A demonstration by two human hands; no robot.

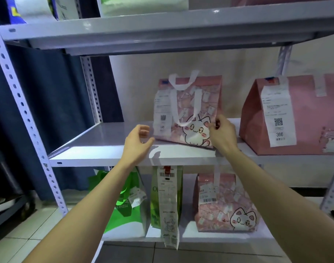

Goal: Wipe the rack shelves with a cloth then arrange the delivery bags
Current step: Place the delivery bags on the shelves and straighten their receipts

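Grey shelf (105,137) is looking wiped; I'm arranging now; my right hand (222,132) is pinching the cat bag (189,111), my left hand (137,140) hovering released; squaring it comes next.

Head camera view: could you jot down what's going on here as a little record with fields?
setting: grey metal rack with shelves of delivery bags
middle shelf: cat-print pink bag, plain pink bag with receipt reading 366
lower shelf: green bag, olive-green bag with long receipt, second cat-print bag
left hand: open, beside the cat-print pink bag's left edge, holding nothing
right hand: fingers on the bag's right edge
cloth: none in view
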